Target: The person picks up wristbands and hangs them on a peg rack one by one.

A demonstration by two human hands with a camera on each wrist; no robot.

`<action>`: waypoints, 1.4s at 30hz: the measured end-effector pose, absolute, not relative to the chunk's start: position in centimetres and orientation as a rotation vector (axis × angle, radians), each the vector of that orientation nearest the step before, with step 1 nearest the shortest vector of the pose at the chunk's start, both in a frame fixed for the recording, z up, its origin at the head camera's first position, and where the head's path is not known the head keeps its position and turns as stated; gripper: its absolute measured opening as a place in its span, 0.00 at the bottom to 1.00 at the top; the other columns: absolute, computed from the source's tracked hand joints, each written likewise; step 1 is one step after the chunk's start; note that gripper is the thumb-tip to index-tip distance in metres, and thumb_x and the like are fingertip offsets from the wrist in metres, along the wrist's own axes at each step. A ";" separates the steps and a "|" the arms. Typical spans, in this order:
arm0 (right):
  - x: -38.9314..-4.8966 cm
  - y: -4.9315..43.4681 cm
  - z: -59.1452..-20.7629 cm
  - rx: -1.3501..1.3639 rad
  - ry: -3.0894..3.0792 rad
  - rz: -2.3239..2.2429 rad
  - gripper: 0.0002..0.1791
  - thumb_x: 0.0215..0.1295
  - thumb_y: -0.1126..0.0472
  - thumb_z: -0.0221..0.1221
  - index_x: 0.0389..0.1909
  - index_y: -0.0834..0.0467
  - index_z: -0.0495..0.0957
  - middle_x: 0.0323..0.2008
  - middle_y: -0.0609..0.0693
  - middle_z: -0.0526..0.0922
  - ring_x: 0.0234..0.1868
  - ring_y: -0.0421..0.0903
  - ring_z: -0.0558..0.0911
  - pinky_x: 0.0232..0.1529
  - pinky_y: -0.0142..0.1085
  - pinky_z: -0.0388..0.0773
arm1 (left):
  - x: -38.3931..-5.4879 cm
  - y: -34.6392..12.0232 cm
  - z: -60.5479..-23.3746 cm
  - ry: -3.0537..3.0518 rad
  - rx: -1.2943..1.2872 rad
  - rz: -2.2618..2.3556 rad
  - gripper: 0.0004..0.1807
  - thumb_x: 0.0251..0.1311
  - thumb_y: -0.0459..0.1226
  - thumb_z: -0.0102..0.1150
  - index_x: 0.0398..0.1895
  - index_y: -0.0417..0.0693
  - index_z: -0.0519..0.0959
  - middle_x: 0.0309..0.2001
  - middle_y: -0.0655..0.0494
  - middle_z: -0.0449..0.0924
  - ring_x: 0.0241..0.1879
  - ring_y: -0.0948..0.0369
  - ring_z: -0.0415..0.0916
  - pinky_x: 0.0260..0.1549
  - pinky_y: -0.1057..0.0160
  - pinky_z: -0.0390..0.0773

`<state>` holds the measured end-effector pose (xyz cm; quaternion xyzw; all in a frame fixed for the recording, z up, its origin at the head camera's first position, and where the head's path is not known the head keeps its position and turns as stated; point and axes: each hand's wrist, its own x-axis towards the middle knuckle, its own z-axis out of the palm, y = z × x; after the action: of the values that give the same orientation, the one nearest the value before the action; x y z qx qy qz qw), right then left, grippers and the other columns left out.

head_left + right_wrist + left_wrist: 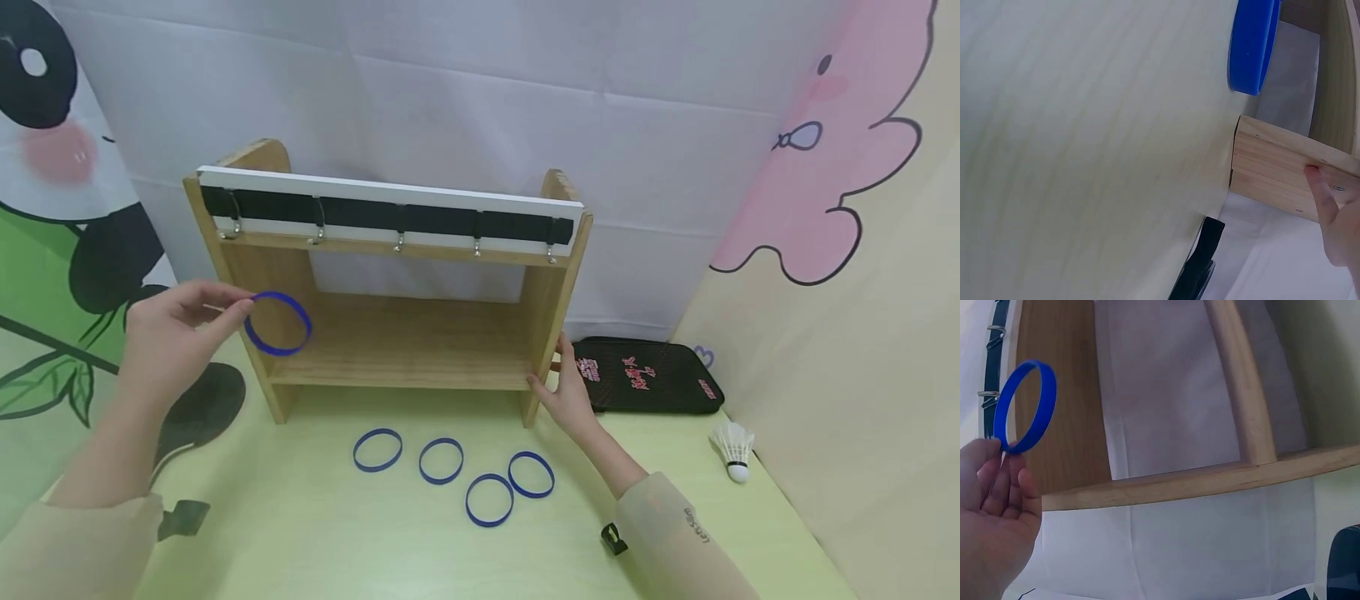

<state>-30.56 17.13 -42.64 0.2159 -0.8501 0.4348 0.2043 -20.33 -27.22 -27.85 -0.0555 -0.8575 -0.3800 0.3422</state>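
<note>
Between thumb and fingers my left hand (pixel 176 333) pinches a blue wristband (pixel 310 321), in front of the left side of a wooden shelf (pixel 397 342). The left wrist view shows the same blue wristband (pixel 1047 406) held at its lower edge, upright. Across the shelf's top runs a white board with a black strip (pixel 360 210) and several metal hooks (pixel 399 242). My right hand (pixel 566 392) grips the shelf's right side panel near its bottom; in the right wrist view a finger of the right hand (pixel 1338 219) touches that panel (pixel 1279 169).
Several blue wristbands (pixel 441 461) lie on the table (pixel 322 533) before the shelf. A black zip case (pixel 652 375) and a shuttlecock (pixel 733 450) are at the right. A small black clip-like object (pixel 613 539) lies near the right sleeve. A light cloth (pixel 465 108) hangs behind.
</note>
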 end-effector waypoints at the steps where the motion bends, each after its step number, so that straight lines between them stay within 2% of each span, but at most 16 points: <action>1: -30.5 17.1 -42.6 0.603 -2.371 1.214 0.47 0.61 0.63 0.61 0.73 0.51 0.40 0.61 0.62 0.64 0.50 0.59 0.77 0.39 0.48 0.81 | -20.4 -27.2 -27.5 -2.177 -0.124 -1.023 0.09 0.58 0.39 0.63 0.37 0.43 0.82 0.29 0.84 0.75 0.28 0.78 0.72 0.25 0.81 0.68; 4: -30.5 17.1 -42.6 0.598 -2.375 1.217 0.47 0.61 0.63 0.62 0.73 0.51 0.41 0.61 0.62 0.64 0.50 0.59 0.77 0.38 0.47 0.81 | -20.6 -27.3 -26.5 -2.010 -0.077 -1.148 0.06 0.57 0.35 0.64 0.36 0.41 0.83 0.28 0.77 0.78 0.24 0.75 0.74 0.23 0.81 0.69; 9: -30.5 17.1 -42.6 0.577 -2.385 1.221 0.47 0.61 0.63 0.62 0.73 0.49 0.41 0.61 0.61 0.64 0.51 0.59 0.77 0.38 0.48 0.81 | -21.2 -27.4 -25.1 -1.847 -0.050 -1.263 0.05 0.56 0.32 0.64 0.35 0.40 0.83 0.28 0.69 0.80 0.24 0.72 0.76 0.28 0.82 0.73; 15: -30.6 16.9 -42.8 0.574 -2.374 1.227 0.47 0.61 0.64 0.62 0.73 0.49 0.41 0.61 0.61 0.65 0.50 0.59 0.77 0.38 0.48 0.82 | -21.7 -27.5 -24.1 -1.796 0.040 -1.334 0.10 0.56 0.36 0.64 0.38 0.38 0.83 0.29 0.68 0.80 0.31 0.71 0.77 0.36 0.81 0.74; 19: -30.6 16.9 -42.8 0.580 -2.363 1.222 0.47 0.60 0.64 0.62 0.73 0.49 0.42 0.62 0.61 0.65 0.50 0.59 0.78 0.38 0.47 0.82 | -21.9 -27.5 -23.8 -1.774 0.059 -1.381 0.11 0.55 0.37 0.65 0.39 0.39 0.83 0.30 0.67 0.80 0.32 0.69 0.77 0.33 0.81 0.75; 24: -30.4 16.9 -42.8 0.570 -2.370 1.221 0.47 0.61 0.64 0.62 0.73 0.49 0.42 0.62 0.61 0.64 0.50 0.59 0.77 0.38 0.48 0.82 | -22.1 -27.4 -23.6 -1.808 0.066 -1.243 0.10 0.57 0.40 0.63 0.39 0.46 0.83 0.30 0.71 0.79 0.26 0.71 0.73 0.27 0.82 0.72; 31: -30.3 17.1 -43.1 0.579 -2.340 1.209 0.47 0.61 0.64 0.61 0.73 0.49 0.41 0.61 0.62 0.65 0.49 0.59 0.78 0.37 0.48 0.81 | -22.7 -27.1 -24.0 -1.840 0.096 -1.076 0.07 0.58 0.42 0.62 0.37 0.53 0.83 0.31 0.78 0.75 0.28 0.77 0.71 0.31 0.80 0.69; 37: -30.5 17.1 -43.1 0.573 -2.344 1.217 0.47 0.60 0.64 0.62 0.73 0.49 0.42 0.61 0.61 0.65 0.49 0.58 0.78 0.37 0.47 0.81 | -23.4 -27.7 -25.0 -1.833 0.068 -1.058 0.02 0.57 0.39 0.62 0.32 0.58 0.81 0.29 0.80 0.74 0.25 0.79 0.70 0.28 0.79 0.68; 40: -30.5 17.0 -42.9 0.571 -2.354 1.212 0.47 0.60 0.64 0.62 0.73 0.49 0.43 0.61 0.60 0.66 0.49 0.58 0.78 0.38 0.47 0.81 | -23.5 -27.9 -25.2 -1.814 0.052 -1.049 0.01 0.57 0.39 0.63 0.32 0.55 0.82 0.28 0.81 0.74 0.24 0.79 0.70 0.27 0.79 0.67; 42: -30.5 17.0 -42.9 0.565 -2.362 1.205 0.47 0.60 0.64 0.62 0.73 0.49 0.43 0.61 0.60 0.66 0.49 0.58 0.78 0.39 0.47 0.81 | -23.3 -27.8 -25.2 -1.797 0.036 -1.034 0.05 0.56 0.39 0.63 0.33 0.48 0.84 0.28 0.82 0.74 0.27 0.79 0.71 0.29 0.79 0.68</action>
<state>-30.49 16.98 -42.90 0.2037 -0.8511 0.4341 0.2138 -23.34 -27.83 -25.16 0.0150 -0.7461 -0.4291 0.5089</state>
